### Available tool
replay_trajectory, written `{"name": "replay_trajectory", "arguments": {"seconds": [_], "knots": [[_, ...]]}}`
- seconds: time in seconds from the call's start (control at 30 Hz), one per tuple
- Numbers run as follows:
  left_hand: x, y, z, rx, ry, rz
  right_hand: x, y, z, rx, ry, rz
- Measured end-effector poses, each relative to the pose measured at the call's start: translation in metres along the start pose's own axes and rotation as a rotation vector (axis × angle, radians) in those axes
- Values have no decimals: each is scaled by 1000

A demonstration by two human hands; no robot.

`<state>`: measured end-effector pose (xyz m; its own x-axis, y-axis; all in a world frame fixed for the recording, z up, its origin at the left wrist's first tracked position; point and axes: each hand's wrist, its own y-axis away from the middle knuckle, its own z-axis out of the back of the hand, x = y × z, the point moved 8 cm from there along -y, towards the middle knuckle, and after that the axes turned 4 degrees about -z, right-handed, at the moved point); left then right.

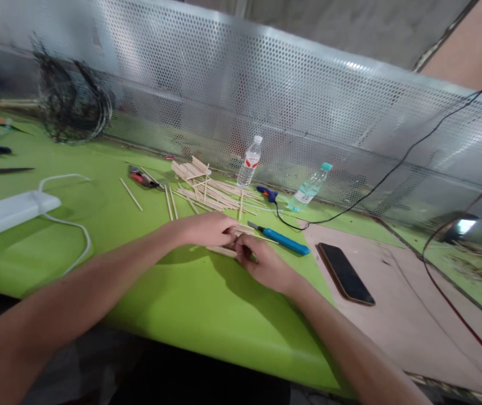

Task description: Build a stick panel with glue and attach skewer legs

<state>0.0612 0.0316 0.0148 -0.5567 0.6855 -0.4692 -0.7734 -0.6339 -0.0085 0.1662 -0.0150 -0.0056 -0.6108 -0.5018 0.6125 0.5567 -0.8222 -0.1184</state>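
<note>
My left hand point(212, 228) and my right hand point(264, 263) meet over the green table. Between them lies a small piece made of wooden sticks point(221, 251), mostly covered by the fingers. The left hand's fingers bend down onto it from the left. On the right side, my right hand's thumb and fingers are pinched together at its end; anything finer between them is hidden. Just beyond the right hand lies a blue utility knife point(286, 241), its blade pointing left. Farther back is a pile of loose wooden sticks point(213, 197), with a small stick structure point(192, 169) on top.
A blue glue gun point(267, 193) with a black cord lies near two water bottles point(247, 166). To the right rests a phone point(346, 274). Red-handled pliers point(142, 177), a white power strip point(13, 215) and coiled wire point(70, 98) are leftward. A perforated metal panel point(308, 101) stands behind.
</note>
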Motion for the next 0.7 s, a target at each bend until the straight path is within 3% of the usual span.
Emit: {"name": "replay_trajectory", "arguments": {"seconds": [0.27,0.7], "knots": [[-12,2,-15,161,223,-93,-3,2,6,24,72,-61],[-7,-1,-19,143,223,-88,-4,3,2,65,-15,-88]]}}
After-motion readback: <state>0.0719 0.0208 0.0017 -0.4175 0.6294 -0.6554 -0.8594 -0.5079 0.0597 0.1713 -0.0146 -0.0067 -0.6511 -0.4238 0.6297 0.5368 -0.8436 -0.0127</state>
